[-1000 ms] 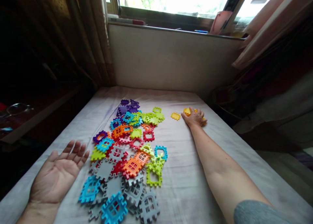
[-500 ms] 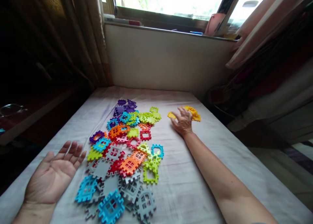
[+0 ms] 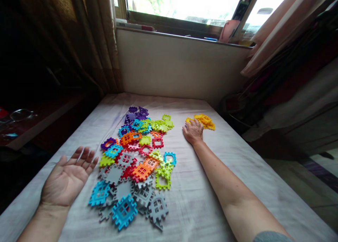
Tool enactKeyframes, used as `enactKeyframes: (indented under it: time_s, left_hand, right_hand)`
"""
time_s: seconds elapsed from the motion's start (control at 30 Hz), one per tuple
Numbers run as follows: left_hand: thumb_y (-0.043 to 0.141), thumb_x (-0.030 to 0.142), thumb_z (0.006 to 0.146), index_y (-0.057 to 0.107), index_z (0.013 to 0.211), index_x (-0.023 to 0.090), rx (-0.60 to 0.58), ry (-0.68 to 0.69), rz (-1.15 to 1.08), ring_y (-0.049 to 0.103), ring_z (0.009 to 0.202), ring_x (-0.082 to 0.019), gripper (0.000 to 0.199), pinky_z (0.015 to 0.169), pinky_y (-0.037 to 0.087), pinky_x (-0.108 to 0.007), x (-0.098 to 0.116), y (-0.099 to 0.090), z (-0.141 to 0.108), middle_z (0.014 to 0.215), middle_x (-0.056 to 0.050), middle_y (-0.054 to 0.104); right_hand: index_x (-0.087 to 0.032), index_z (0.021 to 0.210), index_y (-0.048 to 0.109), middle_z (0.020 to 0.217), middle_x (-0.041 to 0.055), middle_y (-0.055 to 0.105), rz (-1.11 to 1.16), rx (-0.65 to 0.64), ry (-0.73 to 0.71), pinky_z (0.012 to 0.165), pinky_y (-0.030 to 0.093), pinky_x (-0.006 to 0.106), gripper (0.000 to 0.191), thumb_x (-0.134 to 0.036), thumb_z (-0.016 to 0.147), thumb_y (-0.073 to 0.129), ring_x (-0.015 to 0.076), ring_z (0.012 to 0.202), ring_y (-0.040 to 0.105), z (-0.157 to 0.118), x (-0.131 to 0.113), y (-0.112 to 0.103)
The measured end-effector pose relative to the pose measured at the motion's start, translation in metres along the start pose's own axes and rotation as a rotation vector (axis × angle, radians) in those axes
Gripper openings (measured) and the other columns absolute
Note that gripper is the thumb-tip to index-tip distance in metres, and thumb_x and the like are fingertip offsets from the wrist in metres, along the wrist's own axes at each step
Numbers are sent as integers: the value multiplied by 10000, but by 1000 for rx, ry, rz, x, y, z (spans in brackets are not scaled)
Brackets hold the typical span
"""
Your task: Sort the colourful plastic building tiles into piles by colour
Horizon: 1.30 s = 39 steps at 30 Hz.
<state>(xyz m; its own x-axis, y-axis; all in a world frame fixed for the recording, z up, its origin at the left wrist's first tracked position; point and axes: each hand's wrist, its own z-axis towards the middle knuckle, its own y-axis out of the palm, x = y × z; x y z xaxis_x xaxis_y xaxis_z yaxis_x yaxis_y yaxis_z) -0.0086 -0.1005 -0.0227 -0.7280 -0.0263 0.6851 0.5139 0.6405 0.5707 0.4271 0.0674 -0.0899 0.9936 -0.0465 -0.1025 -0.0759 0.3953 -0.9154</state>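
My left hand [image 3: 67, 178] is palm up beside the left edge of a mixed pile, its fingers spread and nothing in it. Interlocking plastic building tiles with toothed edges make up that pile: purple tiles [image 3: 130, 118] at the far end, lime green tiles [image 3: 160, 125], orange tiles [image 3: 142, 171], red tiles [image 3: 157, 142], blue tiles [image 3: 124, 211] and grey tiles [image 3: 158, 207]. Some have window-like cutouts. To the right, my right hand [image 3: 194, 131] rests palm down at the near left edge of a small heap of yellow tiles [image 3: 204, 121]. Its fingertips partly cover the yellow tiles.
The tiles lie on a pale sheet [image 3: 224, 171] over a flat surface that reaches a low wall [image 3: 182, 66]. A window sill holds a pink cup [image 3: 229, 31]. Brown curtains [image 3: 102, 41] hang left, and pink cloth [image 3: 280, 34] hangs right.
My right hand has come down at the left side of the yellow heap, its fingers closer together. The stray yellow tile sits nearer the heap. My left hand stays open.
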Motion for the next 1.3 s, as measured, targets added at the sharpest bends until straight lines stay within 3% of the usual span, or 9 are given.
enactKeyframes:
  time_s: [0.23,0.5,0.67,0.87,1.03,1.13,1.3]
  left_hand:
    - [465,356,947,684,974,219,-119,25,27,736,915,-208,260,770,642,-377,-4,-7,4,996,-63,755]
    - [459,354,958,679,933,209,-186,13,-8,720,948,-202,265,821,612,-390,-4,-8,1,957,-59,757]
    - [466,360,961,676,926,204,-232,28,-15,714,950,-189,264,847,595,-383,-5,-11,3,964,-53,750]
    - [650,363,835,664,959,206,-313,138,136,698,958,-175,201,919,552,-358,-18,-16,8,997,-53,732]
    - [719,486,718,656,1005,190,-425,429,501,686,953,-194,417,947,522,-381,-37,-19,12,1007,-74,724]
    - [685,573,714,665,1019,189,-440,558,698,675,984,-224,491,979,508,-418,-46,-21,10,1030,-82,722]
    - [760,512,664,723,999,216,-476,660,880,642,1106,-282,448,1097,431,-475,-56,-23,-6,1072,-80,729]
  right_hand:
    - [-193,1047,753,1306,124,666,33,12,-4,1078,289,481,340,-311,921,461,321,1298,454,-19,-8,-12]
    - [-196,1188,716,1350,123,648,170,-45,23,1071,361,427,355,-329,935,506,286,1285,509,-77,-45,-32]
    - [-198,1166,715,1286,111,694,351,-25,49,1046,425,401,331,-315,937,507,256,1214,585,-114,-63,-43]
    - [-215,1140,716,1238,105,715,559,21,-99,1039,469,413,310,-333,940,512,244,1176,625,-164,-81,-58]
    - [-229,1226,680,1323,111,669,609,51,-226,1088,443,453,354,-377,930,555,262,1260,583,-198,-88,-74]
    - [-224,1326,625,1409,122,610,590,52,-355,1138,395,478,490,-457,895,614,288,1349,514,-212,-92,-84]
    - [-224,1465,511,1538,141,480,517,-24,-623,1187,315,506,784,-607,806,692,329,1450,384,-229,-103,-98]
